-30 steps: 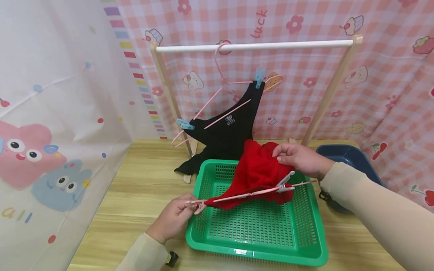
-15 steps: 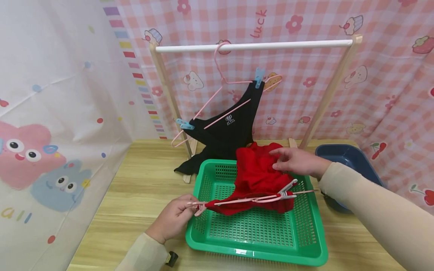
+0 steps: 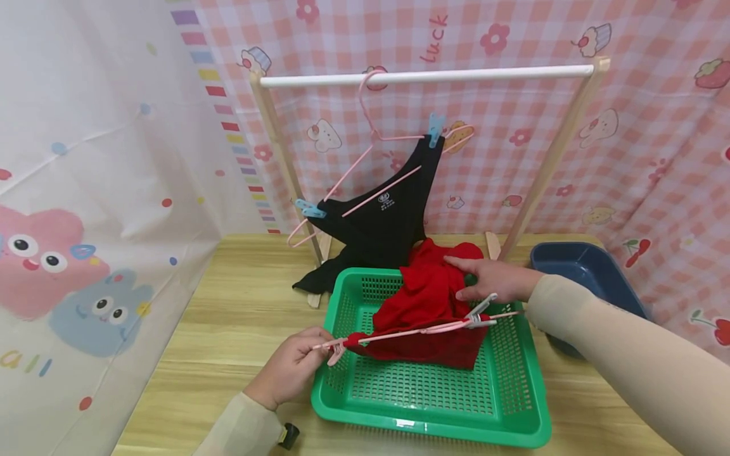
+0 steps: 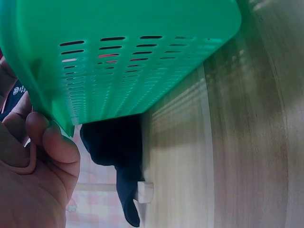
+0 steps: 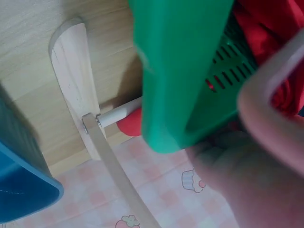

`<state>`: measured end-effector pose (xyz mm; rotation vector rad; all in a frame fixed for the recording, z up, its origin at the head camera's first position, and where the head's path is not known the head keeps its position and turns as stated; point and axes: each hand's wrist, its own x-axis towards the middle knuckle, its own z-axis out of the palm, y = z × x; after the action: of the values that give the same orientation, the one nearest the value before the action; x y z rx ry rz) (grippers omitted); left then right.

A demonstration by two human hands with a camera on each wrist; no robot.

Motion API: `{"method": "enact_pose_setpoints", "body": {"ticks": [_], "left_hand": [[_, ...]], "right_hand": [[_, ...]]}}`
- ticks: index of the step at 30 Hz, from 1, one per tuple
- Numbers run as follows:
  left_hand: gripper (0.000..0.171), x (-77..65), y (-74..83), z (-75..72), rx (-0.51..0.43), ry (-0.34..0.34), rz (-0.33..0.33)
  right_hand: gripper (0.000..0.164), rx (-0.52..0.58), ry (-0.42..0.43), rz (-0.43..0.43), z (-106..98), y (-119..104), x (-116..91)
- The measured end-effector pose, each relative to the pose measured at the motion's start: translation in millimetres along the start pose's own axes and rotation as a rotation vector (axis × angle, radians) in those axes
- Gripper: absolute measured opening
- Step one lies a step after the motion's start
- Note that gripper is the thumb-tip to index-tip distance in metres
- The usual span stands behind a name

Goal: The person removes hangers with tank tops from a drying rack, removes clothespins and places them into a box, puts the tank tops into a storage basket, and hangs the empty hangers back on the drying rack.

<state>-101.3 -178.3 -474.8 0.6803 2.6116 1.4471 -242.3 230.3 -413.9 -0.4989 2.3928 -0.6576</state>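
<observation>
A red garment (image 3: 428,294) lies partly in the green basket (image 3: 456,433) and spills over its back rim. A pink hanger (image 3: 393,335) stretches across it, with a pink clothespin (image 3: 338,351) at the left end and a grey clothespin (image 3: 479,320) at the right, both on the cloth. My left hand (image 3: 289,367) grips the hanger's left end beside the basket's rim. My right hand (image 3: 497,278) is over the back right of the basket, its fingers extended against the red cloth and thumb apart. In the right wrist view this hand (image 5: 237,175) is blurred by the basket wall.
Behind the basket, a black garment (image 3: 388,218) hangs from another pink hanger (image 3: 365,104) by blue clothespins (image 3: 436,130). A white rod (image 3: 485,75) on wooden posts carries it. A dark blue basin (image 3: 587,266) stands right; a small black object (image 3: 289,436) lies front left.
My right hand has shifted slightly down and left, its fingers straightening. The red cloth has spread, with its front edge hanging lower below the hanger. My left hand keeps its place and hold.
</observation>
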Motion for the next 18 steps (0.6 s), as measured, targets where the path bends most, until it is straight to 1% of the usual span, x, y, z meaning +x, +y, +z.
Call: {"method": "enact_pose_setpoints", "body": {"ticks": [4,9,13,18], "left_hand": [[0.035,-0.1,0.4,0.0,0.001,0.001,-0.017],[0.035,-0.3,0.2,0.4,-0.009,0.007,-0.011],[0.034,-0.3,-0.6,1.5,-0.016,0.009,-0.006],[0.035,-0.2,-0.6,1.6,-0.023,0.01,-0.012]], "right_hand": [[0.071,-0.062,0.045,-0.03,0.1,-0.7,2.3],[0.047,-0.088,0.157,-0.038,1.3,1.6,6.5],[0.033,-0.067,0.235,-0.05,0.9,2.5,4.7],[0.021,0.031,0.259,-0.086,-1.8,-0.3,-3.1]]}}
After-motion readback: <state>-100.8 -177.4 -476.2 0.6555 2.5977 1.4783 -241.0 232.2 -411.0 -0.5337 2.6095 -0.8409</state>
